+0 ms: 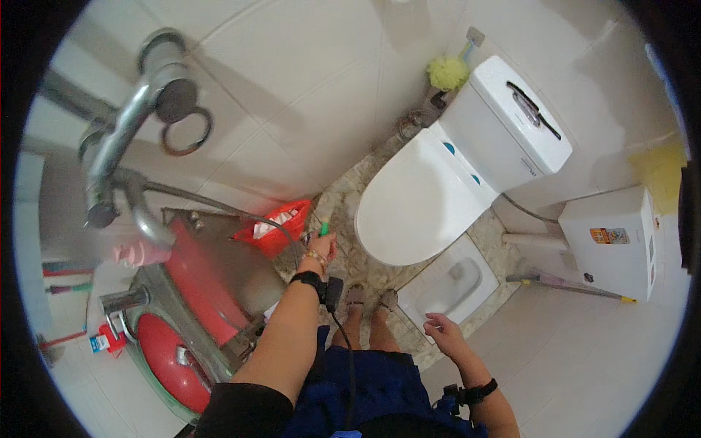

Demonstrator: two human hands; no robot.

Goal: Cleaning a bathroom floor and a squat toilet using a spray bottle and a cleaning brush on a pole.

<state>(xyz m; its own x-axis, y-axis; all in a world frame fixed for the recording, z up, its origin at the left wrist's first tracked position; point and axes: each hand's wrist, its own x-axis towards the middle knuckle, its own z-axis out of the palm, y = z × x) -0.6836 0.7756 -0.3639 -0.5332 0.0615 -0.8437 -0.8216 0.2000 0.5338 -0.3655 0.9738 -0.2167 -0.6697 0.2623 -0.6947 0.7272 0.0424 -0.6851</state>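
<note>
While the L hand (326, 249) seems to grip a small green item (324, 228) poking out fwd, long axis unclear (mostly hidden), w/ red bag (281, 242) just L and toilet (412, 201) to R, the R hand (447, 337) hangs farther off, apparently empty, loosely spread.

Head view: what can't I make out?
All in the head view:
Green object: partly hidden by the left hand holding it.
Toilet interior: covered by the white lid.
White contents of the red bag: too small to identify.
Right forearm: cut off by the lower edge.
</note>
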